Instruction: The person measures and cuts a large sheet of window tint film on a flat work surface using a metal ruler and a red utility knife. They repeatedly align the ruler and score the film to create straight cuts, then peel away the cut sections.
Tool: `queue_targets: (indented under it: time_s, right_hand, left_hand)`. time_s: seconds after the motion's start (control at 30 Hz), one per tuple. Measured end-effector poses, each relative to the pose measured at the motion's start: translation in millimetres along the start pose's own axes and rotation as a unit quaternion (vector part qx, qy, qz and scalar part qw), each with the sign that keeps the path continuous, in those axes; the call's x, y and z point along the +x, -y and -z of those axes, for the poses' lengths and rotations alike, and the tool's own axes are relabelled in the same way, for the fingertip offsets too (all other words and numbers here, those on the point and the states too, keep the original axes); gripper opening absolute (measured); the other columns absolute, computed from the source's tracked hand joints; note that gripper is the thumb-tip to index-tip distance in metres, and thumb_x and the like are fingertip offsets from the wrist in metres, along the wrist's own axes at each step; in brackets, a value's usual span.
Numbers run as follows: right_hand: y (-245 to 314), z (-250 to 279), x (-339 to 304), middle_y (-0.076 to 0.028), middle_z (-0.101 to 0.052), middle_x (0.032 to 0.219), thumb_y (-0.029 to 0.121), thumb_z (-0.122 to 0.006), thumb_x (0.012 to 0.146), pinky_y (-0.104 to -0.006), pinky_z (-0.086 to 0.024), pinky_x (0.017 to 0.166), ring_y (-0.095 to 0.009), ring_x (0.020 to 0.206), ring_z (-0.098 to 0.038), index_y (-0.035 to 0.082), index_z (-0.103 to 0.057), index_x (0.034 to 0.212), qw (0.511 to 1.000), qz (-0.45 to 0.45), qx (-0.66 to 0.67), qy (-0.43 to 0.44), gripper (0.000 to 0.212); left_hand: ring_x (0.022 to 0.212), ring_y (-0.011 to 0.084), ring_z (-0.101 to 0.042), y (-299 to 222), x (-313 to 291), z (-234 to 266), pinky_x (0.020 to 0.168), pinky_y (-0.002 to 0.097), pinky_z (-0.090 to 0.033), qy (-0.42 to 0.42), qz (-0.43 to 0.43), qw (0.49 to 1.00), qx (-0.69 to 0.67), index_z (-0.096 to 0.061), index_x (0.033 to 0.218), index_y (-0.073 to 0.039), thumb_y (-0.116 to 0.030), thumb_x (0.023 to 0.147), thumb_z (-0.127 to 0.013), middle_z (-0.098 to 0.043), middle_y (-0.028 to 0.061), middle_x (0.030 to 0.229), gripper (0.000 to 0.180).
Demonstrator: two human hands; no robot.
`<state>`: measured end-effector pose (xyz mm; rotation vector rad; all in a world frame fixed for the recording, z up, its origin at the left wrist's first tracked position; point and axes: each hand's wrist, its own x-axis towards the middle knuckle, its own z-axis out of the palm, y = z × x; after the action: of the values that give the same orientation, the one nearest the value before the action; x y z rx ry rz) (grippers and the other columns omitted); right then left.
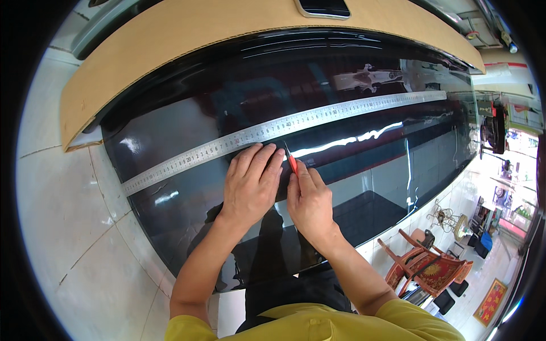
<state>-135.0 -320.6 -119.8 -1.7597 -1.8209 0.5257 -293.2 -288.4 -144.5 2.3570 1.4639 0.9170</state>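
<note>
A long metal ruler (313,117) lies slantwise across a glossy dark sheet (170,125) that covers the table top and mirrors the room. My left hand (252,181) rests flat on the sheet, its fingertips at the ruler's near edge. Just to its right, my right hand (311,200) grips a slim red utility knife (292,163) between thumb and fingers. The knife's thin dark tip points away from me, close to the sheet and a little short of the ruler. Whether the tip touches the sheet I cannot tell.
A long tan cardboard box (227,25) runs along the far edge, with a phone (324,8) on it. Pale tiled floor (68,221) shows at the left. Wooden chairs with red seats (429,271) stand at the lower right, beside a wire stand (446,217).
</note>
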Motion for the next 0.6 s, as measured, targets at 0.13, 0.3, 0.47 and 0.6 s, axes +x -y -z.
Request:
queue_targets:
  time_s: [0.13, 0.3, 0.47, 0.6]
  right_hand:
    - [1.5, 0.1, -0.4, -0.022, -0.067, 0.091, -0.001, -0.067, 0.100, -0.0448, -0.055, 0.058, -0.040, 0.069, -0.069, -0.010, -0.071, 0.125, 1.000, -0.015, -0.004, 0.012, 0.027]
    - [2.5, 0.2, 0.4, -0.022, -0.067, 0.091, -0.001, -0.067, 0.100, -0.0467, -0.056, 0.060, -0.041, 0.069, -0.069, -0.010, -0.070, 0.128, 1.000, -0.012, -0.010, 0.012, 0.029]
    - [2.0, -1.2, 0.7, -0.022, -0.067, 0.091, 0.000, -0.067, 0.100, -0.0481, -0.058, 0.062, -0.042, 0.071, -0.069, -0.010, -0.069, 0.129, 1.000, -0.007, -0.022, 0.012, 0.030]
    - [2.5, -2.8, 1.4, -0.023, -0.067, 0.091, -0.001, -0.068, 0.100, -0.0481, -0.058, 0.062, -0.043, 0.072, -0.070, -0.011, -0.069, 0.129, 1.000, -0.006, -0.025, 0.005, 0.031]
  left_hand:
    - [0.122, 0.0329, -0.065, 0.4, 1.6, -2.4, 0.100, 0.0471, -0.052, 0.007, -0.001, 1.000, 0.005, -0.074, 0.135, -0.007, -0.007, 0.088, -0.081, -0.069, 0.0109, 0.131, 0.048]
    - [0.119, 0.0328, -0.065, -0.8, 2.5, -2.2, 0.099, 0.0469, -0.051, 0.014, -0.001, 1.000, 0.012, -0.074, 0.135, -0.008, -0.006, 0.089, -0.080, -0.069, 0.0117, 0.128, 0.047]
    - [0.118, 0.0336, -0.065, -1.8, 4.3, -1.7, 0.099, 0.0480, -0.051, 0.025, 0.000, 1.000, 0.019, -0.074, 0.135, -0.008, -0.006, 0.088, -0.080, -0.068, 0.0115, 0.128, 0.048]
    - [0.119, 0.0341, -0.064, -1.9, 5.7, -0.3, 0.099, 0.0488, -0.051, 0.032, 0.002, 0.999, 0.021, -0.074, 0.136, -0.009, -0.006, 0.087, -0.080, -0.068, 0.0113, 0.128, 0.049]
